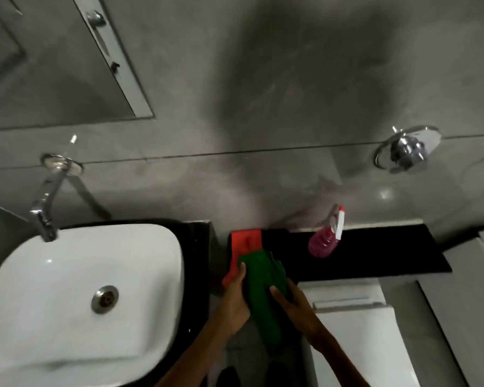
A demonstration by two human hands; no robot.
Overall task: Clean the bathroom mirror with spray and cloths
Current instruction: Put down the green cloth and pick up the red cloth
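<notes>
A green cloth point(264, 286) hangs over the front of a black ledge point(375, 252), gripped on both sides. My left hand point(235, 300) holds its left edge and my right hand point(294, 303) holds its right edge. Under the green cloth lies a red cloth point(245, 243), partly covered, at the ledge's left end. A spray bottle point(326, 238) with pink liquid and a white-and-red nozzle stands on the ledge against the wall, right of the cloths. The mirror point(53, 60) fills the upper left, above the basin.
A white basin point(78, 300) on a black counter sits at lower left, with a chrome tap point(46, 202) coming out of the grey wall. A chrome wall valve point(407, 152) is at right. Below the ledge stands a white toilet cistern point(355, 325).
</notes>
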